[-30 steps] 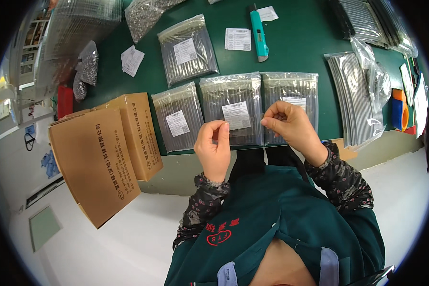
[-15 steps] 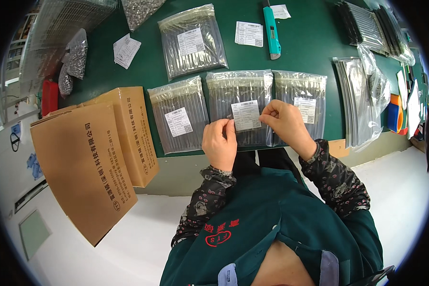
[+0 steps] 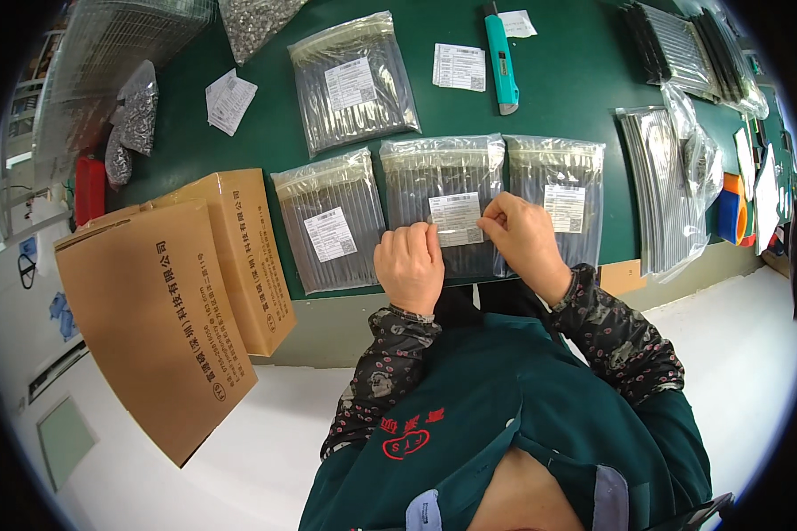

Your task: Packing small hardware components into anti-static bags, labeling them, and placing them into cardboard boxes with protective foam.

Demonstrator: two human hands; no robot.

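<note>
Three clear zip bags lie in a row at the table's near edge: a left bag (image 3: 332, 190), a middle bag (image 3: 416, 181) and a right bag (image 3: 549, 164). Each is filled with dark slender rods and bears a white label. Over the middle bag, my right hand (image 3: 530, 243) pinches the right edge of its printed label (image 3: 454, 212). My left hand (image 3: 409, 268) is closed, fingers curled under, its thumb side by the label's lower left corner. What its fingertips hold, if anything, is hidden. I cannot tell how much of the label touches the bag.
Another labelled bag (image 3: 354, 84) lies farther back. Beside it are paper labels (image 3: 460, 67) and a teal utility knife (image 3: 502, 66). Cardboard boxes (image 3: 155, 319) stand at left, near bags of small metal parts (image 3: 139, 111). Bagged grey rods (image 3: 653, 186) and a tape roll (image 3: 731, 210) lie right.
My left fingers have curled further under beside the label. My right hand has shifted slightly, still pinching at the label's right edge. The whole view has drifted a little.
</note>
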